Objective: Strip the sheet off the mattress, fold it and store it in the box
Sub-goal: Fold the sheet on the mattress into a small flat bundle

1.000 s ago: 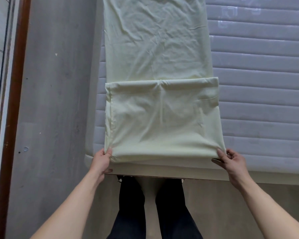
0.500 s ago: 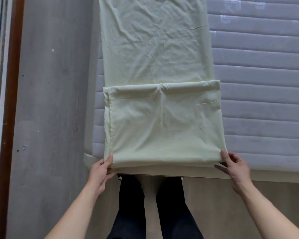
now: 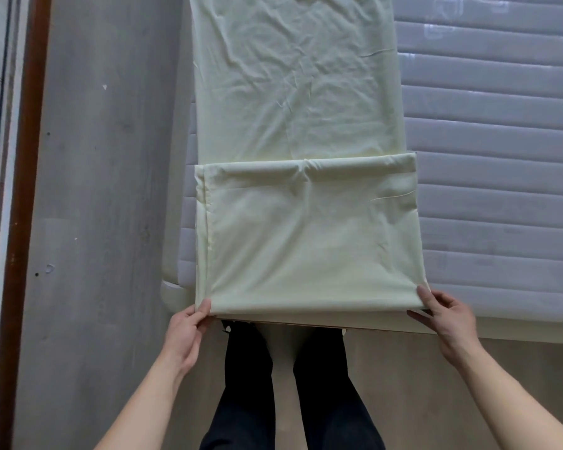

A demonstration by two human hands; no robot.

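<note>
Head view, folding stage. Sheet [image 3: 306, 157], pale yellow, already off the mattress [image 3: 501, 190] and laid on it as a long narrow strip running away from the person; near end doubled back on itself, so a folded panel lies just ahead of both hands, its far edge a soft rolled crease across the strip. Left hand [image 3: 184, 336]: grip closed on the near-left corner of the panel, thumb on top, fingers curled under the edge. Right hand [image 3: 449, 319]: grip likewise pinching the near-right corner, thumb on top, fingers below. Fold edge stretched between the two grips, approx. along the bed's near edge; legs in dark trousers directly below, btwn the arms. Grey wall to the left of the left grip; bare quilted mattress to the right of the right grip and beyond.

Change vs. the prior half-second and second: v. little; the left grip now closes round its corner more fully, the right has hardly shifted, panel and crease unchanged. Judged meaning: corners secured and squared, i.e. set-up for the next fold away from the body; most of the strip beyond the panel is still unfolded, so folding is roughly at an early-to-mid stage. Box not in view; storing not begun.
</note>
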